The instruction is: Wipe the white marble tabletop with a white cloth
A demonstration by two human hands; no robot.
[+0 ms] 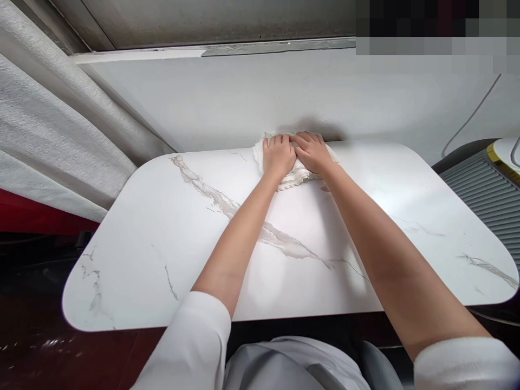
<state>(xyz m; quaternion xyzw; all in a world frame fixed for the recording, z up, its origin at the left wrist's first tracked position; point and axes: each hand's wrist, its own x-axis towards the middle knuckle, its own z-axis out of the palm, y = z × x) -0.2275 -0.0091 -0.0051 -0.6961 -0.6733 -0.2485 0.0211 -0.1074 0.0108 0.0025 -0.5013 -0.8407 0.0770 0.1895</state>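
Observation:
A crumpled white cloth (pixel 293 176) lies at the far edge of a white marble-patterned table (pixel 170 244), close to the wall. My left hand (pixel 278 154) presses down on the cloth with its fingers curled over it. My right hand (pixel 312 151) rests beside it, touching the left, fingers pressed together on the same cloth. Both arms stretch straight out across the table. Most of the cloth is hidden under the two hands.
A white wall (pixel 244 97) stands right behind the table. Grey curtain fabric (pixel 49 135) hangs at the left. A grey ribbed appliance (pixel 483 189) with a cable sits at the right. Dark floor lies below the table's near edge.

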